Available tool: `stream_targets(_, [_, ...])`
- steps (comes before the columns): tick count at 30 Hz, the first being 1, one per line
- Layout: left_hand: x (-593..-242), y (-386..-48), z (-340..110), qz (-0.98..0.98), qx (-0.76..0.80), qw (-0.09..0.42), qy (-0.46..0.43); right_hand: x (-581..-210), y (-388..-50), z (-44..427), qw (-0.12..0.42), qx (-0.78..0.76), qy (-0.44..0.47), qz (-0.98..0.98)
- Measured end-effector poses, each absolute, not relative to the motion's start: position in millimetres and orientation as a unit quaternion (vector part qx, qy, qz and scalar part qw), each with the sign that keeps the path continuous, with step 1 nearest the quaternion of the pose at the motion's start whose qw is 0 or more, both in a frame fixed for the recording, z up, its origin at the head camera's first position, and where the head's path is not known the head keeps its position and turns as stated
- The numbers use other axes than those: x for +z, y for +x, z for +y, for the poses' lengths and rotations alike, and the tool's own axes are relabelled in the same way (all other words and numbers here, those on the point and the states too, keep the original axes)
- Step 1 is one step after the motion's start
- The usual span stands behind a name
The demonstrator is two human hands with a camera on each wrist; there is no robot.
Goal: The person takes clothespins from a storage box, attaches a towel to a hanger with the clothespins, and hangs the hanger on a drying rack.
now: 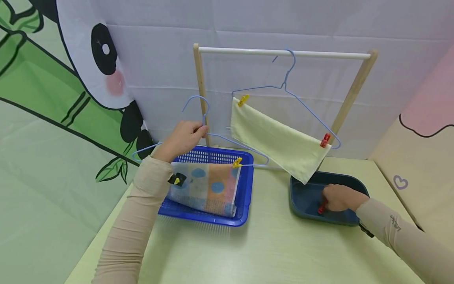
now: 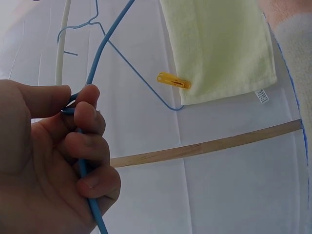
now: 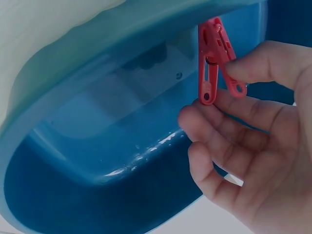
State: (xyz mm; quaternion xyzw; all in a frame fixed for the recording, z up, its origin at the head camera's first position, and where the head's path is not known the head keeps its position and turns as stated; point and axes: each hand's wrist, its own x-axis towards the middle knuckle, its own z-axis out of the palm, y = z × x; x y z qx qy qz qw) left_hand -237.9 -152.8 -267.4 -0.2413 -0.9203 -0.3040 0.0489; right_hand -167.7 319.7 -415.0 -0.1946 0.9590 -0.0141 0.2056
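My left hand (image 1: 182,140) grips a blue wire hanger (image 2: 99,49) just below its hook, fingers curled round the wire. From its lower bar hangs a patterned cloth (image 1: 198,187) in orange, cream and blue, with a yellow clothespin (image 1: 237,162) at its right end; my forearm covers part of the left end. Over on the right, my right hand (image 1: 342,197) is inside a dark teal basin (image 1: 295,203). It pinches a red clothespin (image 3: 210,56) by the handles between thumb and fingers.
Behind, a wooden rack with a white rod (image 1: 244,51) bears another blue hanger (image 1: 308,105). A pale yellow towel (image 1: 273,138) hangs slanted from it by yellow and red clothespins, its lower corner near the basin. A blue basket (image 1: 245,205) stands beneath the patterned cloth.
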Motion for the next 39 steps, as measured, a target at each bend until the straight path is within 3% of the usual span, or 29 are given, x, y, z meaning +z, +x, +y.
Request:
stream_targets(25, [-257.6, -236.1, -154.0, -0.921, -0.307, 0.055, -0.235, -409.7, -165.9, 319.4, 0.151, -0.024, -0.219, 0.964])
stream_targets(39, [-255.3, -236.8, -154.1, -0.924, -0.283, 0.086, -0.241, -404.4, -157.6, 311.2, 0.133, -0.03, -0.239, 0.962])
